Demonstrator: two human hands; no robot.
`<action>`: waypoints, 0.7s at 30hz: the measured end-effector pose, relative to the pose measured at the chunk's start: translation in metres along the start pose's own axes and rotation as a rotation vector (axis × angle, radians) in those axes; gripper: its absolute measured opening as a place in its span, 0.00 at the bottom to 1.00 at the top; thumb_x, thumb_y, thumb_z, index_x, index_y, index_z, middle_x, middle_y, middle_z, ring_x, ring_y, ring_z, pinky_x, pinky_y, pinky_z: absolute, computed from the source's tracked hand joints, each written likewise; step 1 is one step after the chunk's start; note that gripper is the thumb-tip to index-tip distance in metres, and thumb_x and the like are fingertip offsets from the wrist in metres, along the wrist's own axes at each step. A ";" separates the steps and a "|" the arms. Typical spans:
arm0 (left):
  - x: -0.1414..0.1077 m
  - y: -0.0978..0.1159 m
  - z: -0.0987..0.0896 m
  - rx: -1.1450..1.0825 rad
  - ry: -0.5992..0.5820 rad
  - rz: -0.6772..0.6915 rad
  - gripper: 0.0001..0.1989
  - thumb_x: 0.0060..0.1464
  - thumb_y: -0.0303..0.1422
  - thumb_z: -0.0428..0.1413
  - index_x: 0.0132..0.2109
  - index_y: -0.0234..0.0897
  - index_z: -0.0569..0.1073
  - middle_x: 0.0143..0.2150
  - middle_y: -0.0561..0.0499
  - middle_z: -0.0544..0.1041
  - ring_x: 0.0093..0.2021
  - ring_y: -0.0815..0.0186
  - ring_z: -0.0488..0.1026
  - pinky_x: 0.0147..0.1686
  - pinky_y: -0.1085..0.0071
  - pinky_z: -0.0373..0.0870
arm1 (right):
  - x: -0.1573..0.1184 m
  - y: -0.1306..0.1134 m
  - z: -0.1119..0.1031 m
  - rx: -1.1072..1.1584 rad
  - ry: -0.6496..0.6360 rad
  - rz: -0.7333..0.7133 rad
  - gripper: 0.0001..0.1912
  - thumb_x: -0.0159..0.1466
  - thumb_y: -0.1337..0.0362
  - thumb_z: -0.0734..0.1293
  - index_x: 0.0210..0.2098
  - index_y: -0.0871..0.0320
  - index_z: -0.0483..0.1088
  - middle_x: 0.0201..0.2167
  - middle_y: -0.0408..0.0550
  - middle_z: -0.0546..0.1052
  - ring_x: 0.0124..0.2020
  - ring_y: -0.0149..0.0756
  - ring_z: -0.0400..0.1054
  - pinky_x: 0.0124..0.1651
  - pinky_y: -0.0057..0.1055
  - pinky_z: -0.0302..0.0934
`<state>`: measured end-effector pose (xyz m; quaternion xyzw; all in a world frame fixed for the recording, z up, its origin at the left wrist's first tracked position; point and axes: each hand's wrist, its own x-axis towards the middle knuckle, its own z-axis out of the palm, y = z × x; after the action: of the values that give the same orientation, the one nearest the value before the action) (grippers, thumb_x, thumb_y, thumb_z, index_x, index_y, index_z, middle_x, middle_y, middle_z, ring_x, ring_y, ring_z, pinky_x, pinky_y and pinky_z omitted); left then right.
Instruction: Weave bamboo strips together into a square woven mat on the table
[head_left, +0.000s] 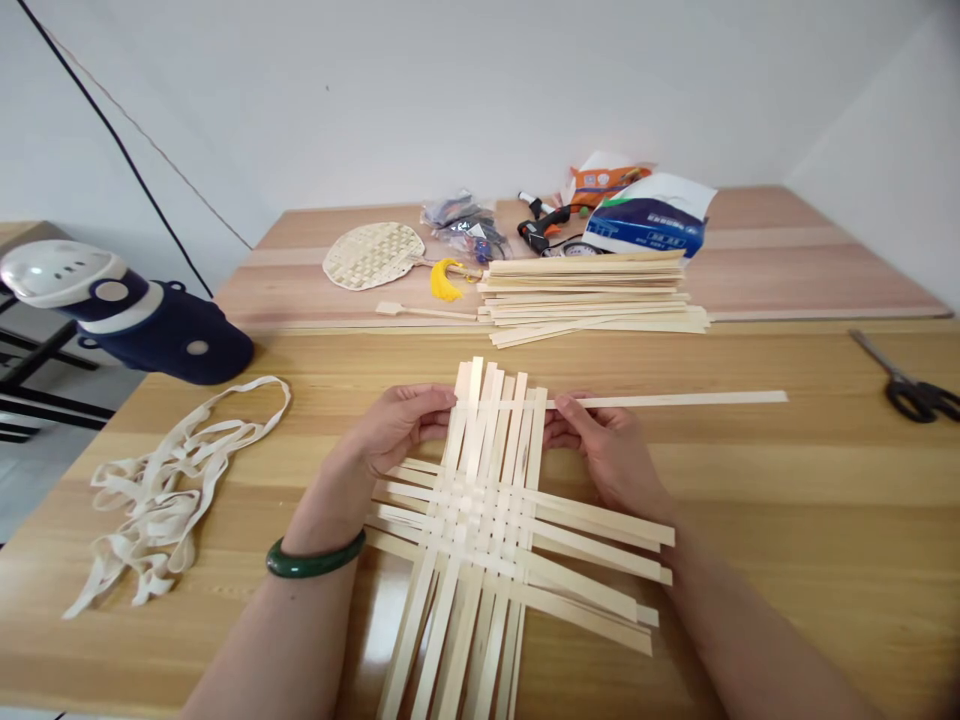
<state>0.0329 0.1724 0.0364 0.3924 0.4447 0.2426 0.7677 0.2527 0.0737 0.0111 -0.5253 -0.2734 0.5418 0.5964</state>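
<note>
A piece of woven bamboo strips [480,525] lies on the table in front of me, its loose ends fanning out on all sides. Across its far ends runs a single bamboo strip [690,399], threaded among the lengthwise strips and sticking out far to the right. My right hand [600,435] pinches this strip just right of the weave. At the left edge of the far ends, my left hand [401,425] is closed with thumb and fingertips around the strip's left end, partly hidden there. A green bangle [315,560] circles my left wrist.
Stacked bamboo strips [592,295] lie behind the weave, near a woven fan [375,255] with a yellow tassel [447,280]. A glue gun [544,230] and tissue pack [649,220] stand farther back. Scissors [911,390] lie right; white cloth tape [165,490] and a navy bottle-shaped object [165,325] are left.
</note>
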 end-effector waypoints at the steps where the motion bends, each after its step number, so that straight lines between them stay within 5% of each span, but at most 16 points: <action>1: 0.000 0.000 -0.001 -0.005 -0.021 0.001 0.06 0.48 0.30 0.66 0.34 0.32 0.81 0.34 0.46 0.82 0.33 0.69 0.77 0.36 0.75 0.75 | 0.000 0.000 0.000 0.001 0.001 -0.002 0.16 0.56 0.51 0.75 0.29 0.58 0.78 0.27 0.48 0.80 0.28 0.34 0.74 0.35 0.34 0.72; 17: -0.002 0.001 0.000 -0.018 -0.039 0.005 0.11 0.42 0.31 0.70 0.35 0.33 0.81 0.35 0.48 0.81 0.35 0.69 0.77 0.39 0.76 0.76 | 0.000 -0.001 0.000 -0.015 -0.011 -0.008 0.16 0.57 0.51 0.74 0.29 0.59 0.77 0.28 0.49 0.80 0.29 0.34 0.74 0.35 0.32 0.72; 21: 0.001 -0.002 0.003 0.041 0.064 0.027 0.12 0.37 0.32 0.71 0.30 0.33 0.79 0.30 0.52 0.79 0.31 0.72 0.75 0.35 0.77 0.75 | 0.000 -0.001 -0.001 -0.042 -0.022 -0.041 0.17 0.58 0.51 0.73 0.30 0.60 0.76 0.29 0.49 0.79 0.28 0.33 0.74 0.35 0.31 0.73</action>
<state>0.0361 0.1708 0.0347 0.4060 0.4684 0.2562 0.7417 0.2534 0.0733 0.0116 -0.5262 -0.3018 0.5294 0.5930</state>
